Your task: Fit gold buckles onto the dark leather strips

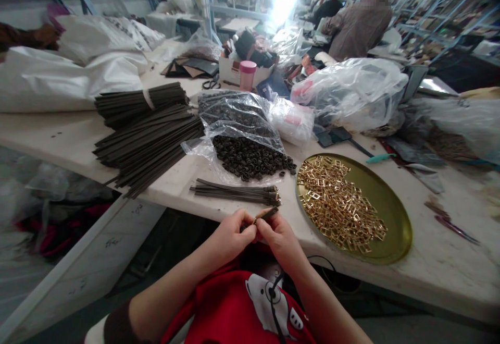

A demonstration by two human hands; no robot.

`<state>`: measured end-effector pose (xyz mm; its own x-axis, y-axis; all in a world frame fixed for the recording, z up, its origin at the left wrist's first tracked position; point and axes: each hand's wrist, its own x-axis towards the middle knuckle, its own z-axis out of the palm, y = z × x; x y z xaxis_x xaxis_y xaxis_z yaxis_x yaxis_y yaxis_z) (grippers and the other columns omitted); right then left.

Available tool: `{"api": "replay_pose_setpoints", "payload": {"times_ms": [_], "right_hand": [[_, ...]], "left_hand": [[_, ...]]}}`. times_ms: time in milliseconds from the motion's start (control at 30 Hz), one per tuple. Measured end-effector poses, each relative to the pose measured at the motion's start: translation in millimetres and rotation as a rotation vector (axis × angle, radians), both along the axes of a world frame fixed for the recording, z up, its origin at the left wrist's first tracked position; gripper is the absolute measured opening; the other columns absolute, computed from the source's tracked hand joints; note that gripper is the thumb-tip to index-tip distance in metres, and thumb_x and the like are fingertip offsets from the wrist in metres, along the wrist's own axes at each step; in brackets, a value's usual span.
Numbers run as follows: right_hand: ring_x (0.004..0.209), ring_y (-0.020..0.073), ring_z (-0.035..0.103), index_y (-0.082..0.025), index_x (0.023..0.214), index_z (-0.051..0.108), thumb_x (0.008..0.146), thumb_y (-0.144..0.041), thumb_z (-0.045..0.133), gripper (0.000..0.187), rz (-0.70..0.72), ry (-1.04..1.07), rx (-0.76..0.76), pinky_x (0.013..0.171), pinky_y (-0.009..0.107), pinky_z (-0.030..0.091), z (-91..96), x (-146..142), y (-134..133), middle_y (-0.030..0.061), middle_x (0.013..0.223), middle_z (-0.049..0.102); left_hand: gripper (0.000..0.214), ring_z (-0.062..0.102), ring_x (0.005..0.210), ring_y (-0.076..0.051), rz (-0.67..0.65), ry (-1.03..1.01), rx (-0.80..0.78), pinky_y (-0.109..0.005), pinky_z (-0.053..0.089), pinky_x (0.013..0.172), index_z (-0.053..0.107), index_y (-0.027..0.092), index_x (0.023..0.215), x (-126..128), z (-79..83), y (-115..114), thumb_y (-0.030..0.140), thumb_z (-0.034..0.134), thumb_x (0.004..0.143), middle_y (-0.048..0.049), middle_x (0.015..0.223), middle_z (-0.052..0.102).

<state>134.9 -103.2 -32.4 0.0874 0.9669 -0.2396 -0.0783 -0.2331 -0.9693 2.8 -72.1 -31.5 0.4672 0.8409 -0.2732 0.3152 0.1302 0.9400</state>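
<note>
Both hands meet at the table's front edge around one dark strap point(269, 213). My left hand point(235, 231) pinches it, thumb and fingertips pressed together; a small bit of gold shows at the pinch. My right hand point(276, 231) grips the same strap, its end sticking out up and to the right. The rest of the strap is hidden by the fingers. Just beyond them lies a small row of dark straps point(236, 192) with gold buckles at their right ends. To the right, a round gold tray point(400, 229) holds a heap of gold buckles point(344, 203).
Behind the row, small dark loops point(250, 159) spill from a clear plastic bag point(238, 107). Bundled dark strips point(150, 140) lie at left. Farther back are a pink-lidded jar point(247, 75) and scissors point(211, 84). A teal-handled tool point(380, 158) lies beyond the tray. A person point(361, 26) stands behind.
</note>
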Motion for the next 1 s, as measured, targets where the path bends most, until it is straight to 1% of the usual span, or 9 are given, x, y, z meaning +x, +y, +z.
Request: {"api": "replay_pose_setpoints", "payload": {"times_ms": [100,167,367,433,500,567,700,767,1000], "right_hand": [[0.053,0.0103,0.048,-0.018,0.073,0.051,0.072,-0.030,0.056,0.013,0.009,0.058,-0.032,0.052,0.024,0.040,-2.3,-0.6,-1.6,-0.0041,0.059,0.051],[0.052,0.0098,0.048,-0.018,0.076,0.051,0.071,-0.030,0.057,0.014,0.006,0.125,-0.063,0.051,0.023,0.040,-3.3,-1.0,-2.9,-0.0048,0.059,0.052],[0.052,0.0094,0.053,-0.019,0.083,0.049,0.071,-0.035,0.062,0.025,-0.024,0.375,-0.160,0.055,0.025,0.042,-1.8,0.9,-4.9,-0.0050,0.061,0.056],[0.052,0.0089,0.053,-0.019,0.084,0.048,0.069,-0.036,0.064,0.027,-0.026,0.407,-0.164,0.056,0.025,0.041,-0.4,1.0,-4.5,-0.0050,0.063,0.056],[0.052,0.0081,0.051,-0.019,0.083,0.048,0.068,-0.034,0.066,0.028,-0.029,0.379,-0.160,0.054,0.023,0.039,0.9,-0.1,-3.8,-0.0054,0.062,0.055],[0.051,0.0075,0.047,-0.018,0.082,0.049,0.066,-0.032,0.066,0.027,-0.037,0.327,-0.153,0.051,0.021,0.036,1.3,-2.0,-3.4,-0.0063,0.060,0.052],[0.048,0.0063,0.040,-0.019,0.084,0.049,0.068,-0.027,0.061,0.021,-0.048,0.264,-0.156,0.045,0.019,0.030,-2.1,-5.0,-4.3,-0.0078,0.057,0.047],[0.048,0.0062,0.039,-0.020,0.086,0.049,0.069,-0.025,0.059,0.021,-0.045,0.266,-0.168,0.045,0.019,0.029,-4.6,-5.4,-5.3,-0.0082,0.057,0.045],[0.050,0.0077,0.039,-0.019,0.086,0.048,0.069,-0.028,0.057,0.022,-0.022,0.253,-0.185,0.047,0.020,0.031,-3.8,-5.4,-7.4,-0.0071,0.058,0.044]], "left_hand": [[0.010,0.045,0.046,-0.008,0.012,-0.087,-0.156,-0.019,0.033,0.043,0.048,0.017,0.073,1.4,-8.9,-0.3,0.027,0.048,0.076,0.0043,0.058,0.055],[0.011,0.040,0.040,-0.006,0.018,-0.141,-0.240,-0.017,0.028,0.038,0.046,0.017,0.074,1.9,-9.0,0.0,0.028,0.048,0.076,0.0054,0.056,0.053],[0.012,0.040,0.039,-0.004,-0.005,-0.252,-0.394,-0.016,0.027,0.038,0.046,0.016,0.076,-0.5,10.3,3.8,0.028,0.044,0.078,0.0029,0.060,0.057],[0.011,0.040,0.040,-0.004,-0.017,-0.248,-0.399,-0.016,0.027,0.039,0.047,0.016,0.078,-1.2,12.8,4.1,0.026,0.043,0.078,0.0024,0.063,0.058],[0.009,0.040,0.041,-0.005,-0.016,-0.212,-0.341,-0.017,0.029,0.040,0.047,0.016,0.078,-1.1,11.8,3.2,0.023,0.043,0.077,0.0031,0.062,0.057],[0.007,0.044,0.045,-0.007,-0.012,-0.152,-0.211,-0.019,0.034,0.044,0.048,0.017,0.077,-0.4,9.5,1.2,0.021,0.042,0.078,0.0032,0.063,0.057],[0.010,0.056,0.066,-0.013,-0.007,0.000,0.082,-0.026,0.042,0.064,0.050,0.017,0.078,1.3,8.6,-3.9,0.019,0.040,0.081,-0.0002,0.070,0.060],[0.012,0.057,0.069,-0.015,-0.020,0.062,0.130,-0.028,0.042,0.066,0.050,0.017,0.081,2.1,10.0,-6.3,0.020,0.038,0.082,-0.0013,0.072,0.061],[0.015,0.056,0.067,-0.017,-0.029,0.160,0.160,-0.028,0.039,0.062,0.049,0.018,0.084,5.2,10.5,-11.5,0.025,0.037,0.085,-0.0024,0.072,0.059]]}}
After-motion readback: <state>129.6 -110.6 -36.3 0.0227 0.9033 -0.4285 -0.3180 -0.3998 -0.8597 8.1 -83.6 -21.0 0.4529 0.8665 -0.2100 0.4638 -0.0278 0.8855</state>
